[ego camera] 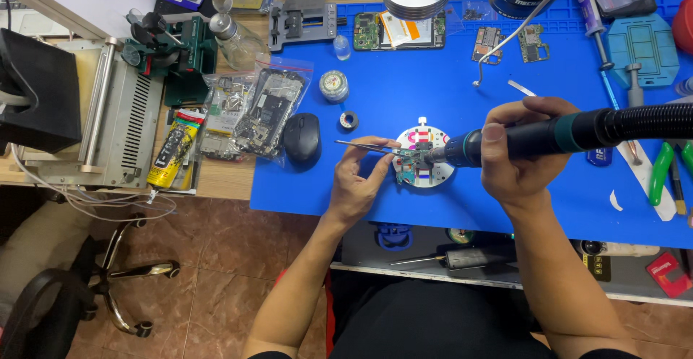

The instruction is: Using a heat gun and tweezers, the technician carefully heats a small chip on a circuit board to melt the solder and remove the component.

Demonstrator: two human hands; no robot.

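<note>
Circuit board (408, 167) sits clamped on a round white holder (426, 136) at centre frame. Left hand (357, 182) pinches tweezers (364, 144) over it; right hand (521, 153) grips a hot-air tool (505, 139), nozzle at the board.

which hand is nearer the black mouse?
Left. The left hand holds tweezers just right of the mouse; the right hand grips the hot-air tool far to its right.

One head-worn camera looks steeply down from above, quite near, at the blue rubber work mat (404, 99); brown tiled floor (216, 258) fills the lower left.
</note>
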